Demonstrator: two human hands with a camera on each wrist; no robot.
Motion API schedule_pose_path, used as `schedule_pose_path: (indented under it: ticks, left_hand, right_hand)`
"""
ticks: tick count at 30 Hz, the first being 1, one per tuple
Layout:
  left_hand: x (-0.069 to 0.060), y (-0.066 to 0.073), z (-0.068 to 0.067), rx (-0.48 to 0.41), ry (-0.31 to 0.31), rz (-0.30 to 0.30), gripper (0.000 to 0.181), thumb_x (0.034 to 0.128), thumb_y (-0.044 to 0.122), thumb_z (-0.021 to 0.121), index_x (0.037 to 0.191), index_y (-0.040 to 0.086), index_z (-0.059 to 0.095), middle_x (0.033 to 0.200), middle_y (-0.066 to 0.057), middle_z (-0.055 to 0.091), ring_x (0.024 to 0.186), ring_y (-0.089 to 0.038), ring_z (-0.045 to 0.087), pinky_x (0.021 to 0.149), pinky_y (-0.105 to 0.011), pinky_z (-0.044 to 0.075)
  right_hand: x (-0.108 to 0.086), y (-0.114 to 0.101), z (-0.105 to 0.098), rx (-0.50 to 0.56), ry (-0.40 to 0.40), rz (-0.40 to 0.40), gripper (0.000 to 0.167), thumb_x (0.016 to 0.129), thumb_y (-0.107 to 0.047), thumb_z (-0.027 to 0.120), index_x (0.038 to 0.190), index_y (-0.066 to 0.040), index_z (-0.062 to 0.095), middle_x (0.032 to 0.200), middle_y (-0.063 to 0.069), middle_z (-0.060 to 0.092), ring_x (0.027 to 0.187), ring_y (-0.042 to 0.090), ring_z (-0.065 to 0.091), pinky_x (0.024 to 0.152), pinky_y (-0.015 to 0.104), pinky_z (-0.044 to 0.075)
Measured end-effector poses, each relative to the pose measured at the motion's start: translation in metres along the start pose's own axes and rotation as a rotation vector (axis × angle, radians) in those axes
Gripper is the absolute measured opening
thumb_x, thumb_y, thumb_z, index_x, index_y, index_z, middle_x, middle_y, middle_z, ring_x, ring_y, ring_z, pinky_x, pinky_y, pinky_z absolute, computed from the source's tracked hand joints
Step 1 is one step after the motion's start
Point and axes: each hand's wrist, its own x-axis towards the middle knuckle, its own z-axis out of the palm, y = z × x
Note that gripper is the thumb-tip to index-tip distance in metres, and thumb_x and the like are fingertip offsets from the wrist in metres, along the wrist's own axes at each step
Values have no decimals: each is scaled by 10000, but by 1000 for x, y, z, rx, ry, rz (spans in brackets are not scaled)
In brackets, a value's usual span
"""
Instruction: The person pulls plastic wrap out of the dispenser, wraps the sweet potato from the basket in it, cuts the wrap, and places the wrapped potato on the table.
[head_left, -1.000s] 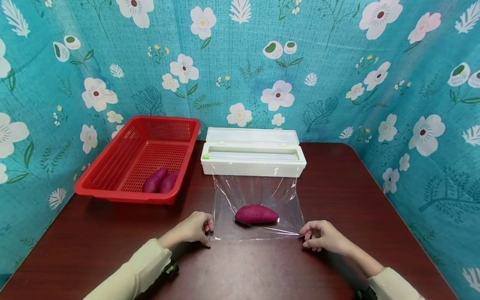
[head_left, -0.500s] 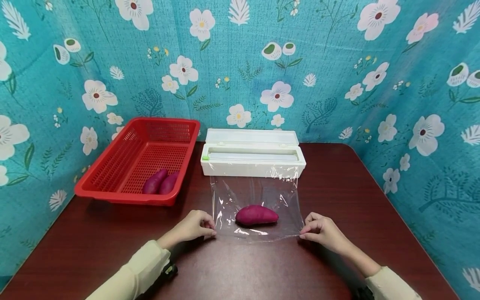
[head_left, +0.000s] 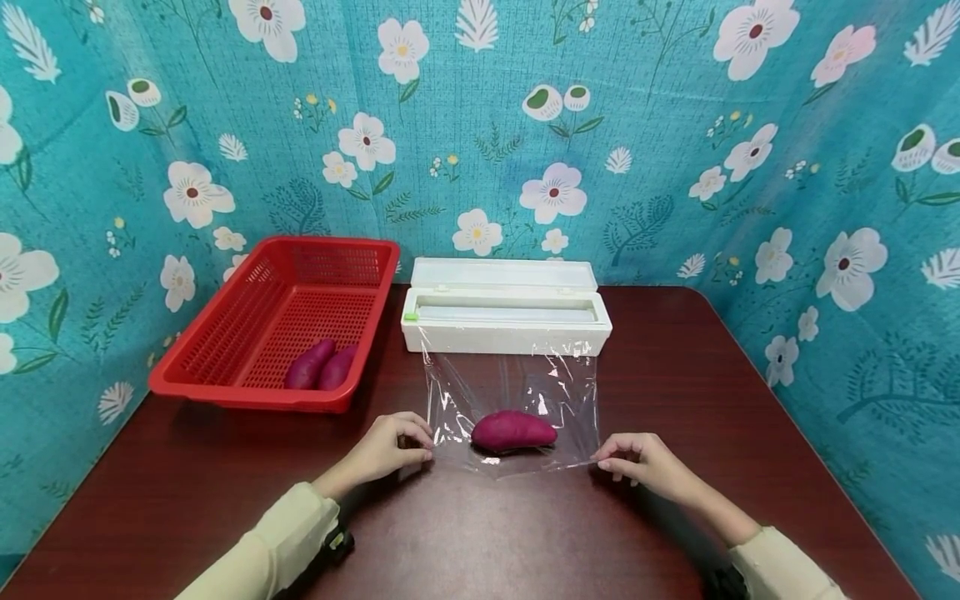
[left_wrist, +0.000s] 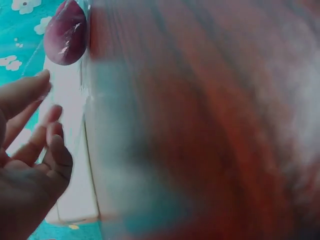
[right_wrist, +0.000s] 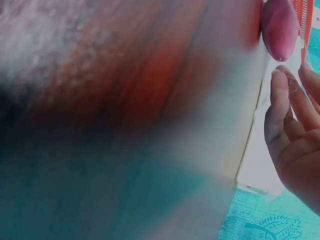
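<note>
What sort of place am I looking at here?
Probably a makeshift tabletop wrapping station; the wider room isn't visible. Teal flower-print fabric hangs behind a glossy reddish-brown table, which bears a white rectangular cling-film dispenser.

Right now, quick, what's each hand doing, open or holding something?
Left hand: pinching the clear film by its near left corner.
Right hand: pinching the clear film by its near right corner.

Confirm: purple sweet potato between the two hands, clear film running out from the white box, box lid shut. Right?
Not the lid: the head view shows the box lid standing open. The purple sweet potato between left hand and right hand, and clear film from the white box, stand.
</note>
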Motion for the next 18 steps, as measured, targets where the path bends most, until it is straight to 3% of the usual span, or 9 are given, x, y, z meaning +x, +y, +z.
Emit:
schedule_pose_path:
  ticks: [3,6,9,13,18]
  left_hand:
    - [1,4,-1,-48,11,33,60,710,4,717,748,40,687,793,-49,638,767,-177,579,673,-275,456]
    - [2,18,-6,-115,-14,50,47,722,-44,688,745,-10,665,765,-97,637,754,-203,587,689,-326,471]
    - [3,34,-11,-156,-64,0,21,743,-60,657,751,-44,648,736,-118,638,709,-150,587,661,-308,478]
    - [3,40,-14,-147,-95,-69,38,786,-30,626,755,-50,635,699,-122,630,669,-93,541,644,-222,442]
    - [5,38,-15,-184,-84,-116,100,830,-41,570,745,-75,610,698,-184,625,644,-241,573,617,-263,469]
  right_hand:
    - [-1,9,-1,38,-36,20,70,846,47,545,833,-16,573,641,141,578,504,219,545,372,297,427]
    - [1,0,-2,62,-51,23,72,852,55,531,828,-12,540,647,167,580,494,244,539,368,316,427]
    - [4,-14,-4,71,-64,30,64,851,69,522,826,10,524,670,198,582,489,265,534,368,326,430]
    - [5,-17,-6,80,-76,47,67,859,79,501,836,16,510,720,220,600,496,284,536,373,335,433]
    - [2,2,-7,87,-88,82,62,877,60,485,858,6,509,776,213,623,499,291,543,373,346,433]
